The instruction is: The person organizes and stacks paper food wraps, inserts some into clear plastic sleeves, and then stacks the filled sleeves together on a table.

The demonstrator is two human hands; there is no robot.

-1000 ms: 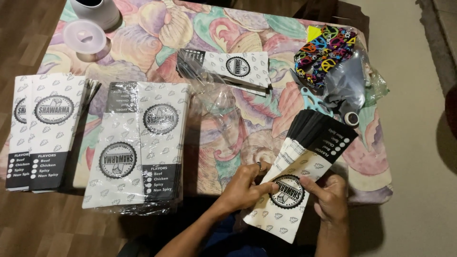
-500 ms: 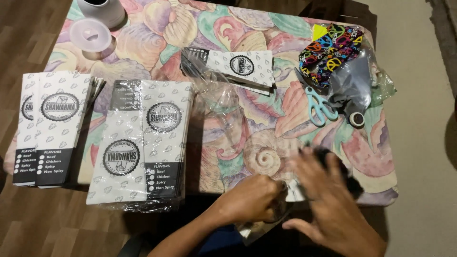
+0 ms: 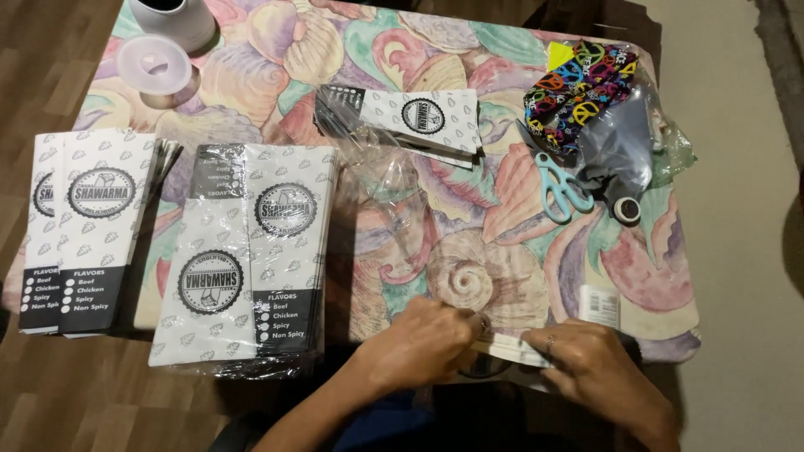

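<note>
While both palms face down at the worktop (image 3: pixel 636 285) near edge, the left hand (image 3: pixel 423 339) and right hand (image 3: pixel 599 377) meet. Each grip pinches the flat bundle of paper sleeves (image 3: pixel 511 347) between them.

Both hands (image 3: pixel 511 351) pinch paper sleeves (image 3: pixel 512 349) at table (image 3: pixel 502 209) edge.

A thin stack of white paper sleeves (image 3: pixel 511 349) lies nearly flat at the table's (image 3: pixel 502 209) near edge, seen edge-on as a pale layered strip. It sits between the two hands, its left end under the left hand (image 3: pixel 427 339) and its right end under the right hand (image 3: pixel 590 368).
</note>
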